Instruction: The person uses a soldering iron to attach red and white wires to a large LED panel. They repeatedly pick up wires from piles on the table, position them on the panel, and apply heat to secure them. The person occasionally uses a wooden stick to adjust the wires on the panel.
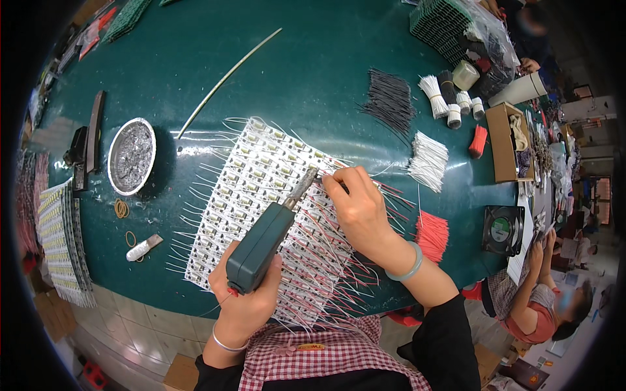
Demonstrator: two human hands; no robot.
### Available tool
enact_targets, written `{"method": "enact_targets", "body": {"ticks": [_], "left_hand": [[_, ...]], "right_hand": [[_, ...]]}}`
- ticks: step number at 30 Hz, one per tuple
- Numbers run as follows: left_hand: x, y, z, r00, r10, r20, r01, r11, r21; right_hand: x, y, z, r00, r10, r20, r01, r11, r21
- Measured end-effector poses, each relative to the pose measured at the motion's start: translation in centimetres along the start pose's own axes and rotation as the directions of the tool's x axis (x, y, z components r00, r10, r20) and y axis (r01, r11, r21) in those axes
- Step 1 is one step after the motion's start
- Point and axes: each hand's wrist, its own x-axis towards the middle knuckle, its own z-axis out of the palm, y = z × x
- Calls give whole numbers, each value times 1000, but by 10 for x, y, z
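Note:
My left hand (246,314) is wrapped round a dark green soldering gun (259,249), its metal tip angled up and away over a white panel of small circuit boards (244,186). The tip meets the panel near its far right edge. Beside it, my right hand (360,207) is closed in a pinch on a thin wire at the board's edge; the wire itself is mostly hidden by the fingers. White wires stick out along the panel's left side, and red and white wires (332,257) cover its right part.
On the right lie bundles of black wires (389,98), white wires (428,161) and red wires (432,236), with a cardboard box (499,146) and a black fan (502,230) beyond. A white bowl of silvery scraps (112,171) stands left. A co-worker (541,309) sits at right.

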Motion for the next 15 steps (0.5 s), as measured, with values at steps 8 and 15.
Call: {"method": "enact_targets", "body": {"ticks": [8,15], "left_hand": [[1,3,-4,998,67,17,-67,997,32],[-7,-5,-11,991,122,-53,-119,991,59]], "right_hand": [[0,-1,0,1000,15,2,-15,1000,3],[-2,-10,-13,997,10,-74,-9,1000,17]]}}
